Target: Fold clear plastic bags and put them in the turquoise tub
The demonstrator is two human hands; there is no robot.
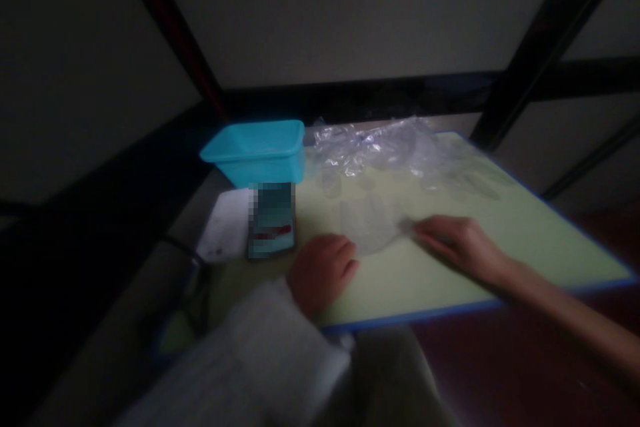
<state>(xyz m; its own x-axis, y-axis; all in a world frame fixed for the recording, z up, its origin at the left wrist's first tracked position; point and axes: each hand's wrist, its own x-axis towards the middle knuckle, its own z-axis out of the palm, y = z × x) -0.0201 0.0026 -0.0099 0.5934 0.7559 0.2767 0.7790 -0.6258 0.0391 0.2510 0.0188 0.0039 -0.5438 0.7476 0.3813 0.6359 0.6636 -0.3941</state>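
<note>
A flat, see-through plastic bag [367, 220] lies on the pale yellow tabletop [430, 287] between my hands. My right hand [460, 245] is closed in a pinch at the bag's right corner, where the film is drawn to a point. At its lower left edge rests my left hand [323, 273], fingers curled inward and touching the bag; whether they grip the film is hidden. Beyond the bag spreads a crumpled heap of clear plastic [395, 147], shiny and wrinkled.
A turquoise plastic basin [265, 160] stands at the back left. In front of it are a white flat object [225, 227] and a blurred-out phone-like device [273, 220]. A dark cable [185, 250] runs along the left. Blue trim [425, 315] edges the table.
</note>
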